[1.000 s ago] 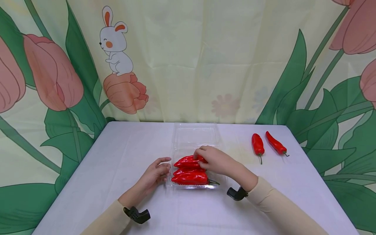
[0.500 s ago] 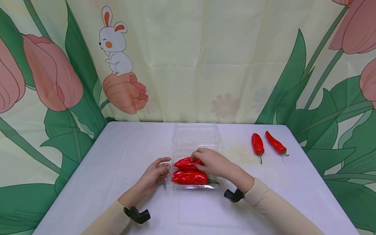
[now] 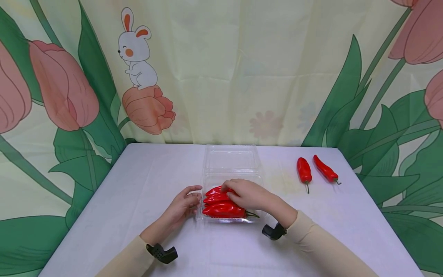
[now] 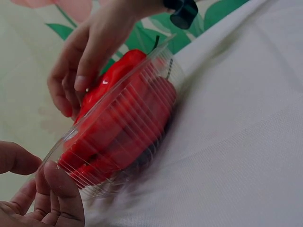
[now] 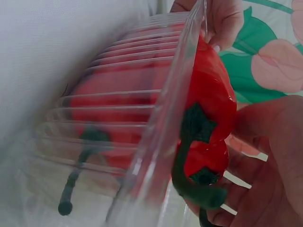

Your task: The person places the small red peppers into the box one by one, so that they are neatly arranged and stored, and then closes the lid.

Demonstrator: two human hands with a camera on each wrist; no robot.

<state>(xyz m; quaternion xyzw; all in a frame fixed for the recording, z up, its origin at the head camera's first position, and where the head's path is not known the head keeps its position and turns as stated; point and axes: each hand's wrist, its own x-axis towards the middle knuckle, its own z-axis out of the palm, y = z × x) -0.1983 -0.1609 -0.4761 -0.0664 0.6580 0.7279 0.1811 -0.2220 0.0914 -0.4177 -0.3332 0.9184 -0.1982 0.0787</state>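
Centre of frame: right hand (image 3: 247, 195) lay curled over the top red pepper (image 3: 217, 191), gripping it to seat it w/ the others in the clear box (image 3: 207, 217). Left hand (image 3: 183, 204) rested relaxed & empty vs. the box's left edge, prob. steadying it. Two spare peppers (image 3: 303, 171) lay at right on the table (image 3: 138, 184).

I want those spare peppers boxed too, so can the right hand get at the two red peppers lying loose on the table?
Probably yes. The two loose peppers lie in the open on the table, on the same side as the right hand, with nothing between. That hand first has to let go of the pepper in the clear container.
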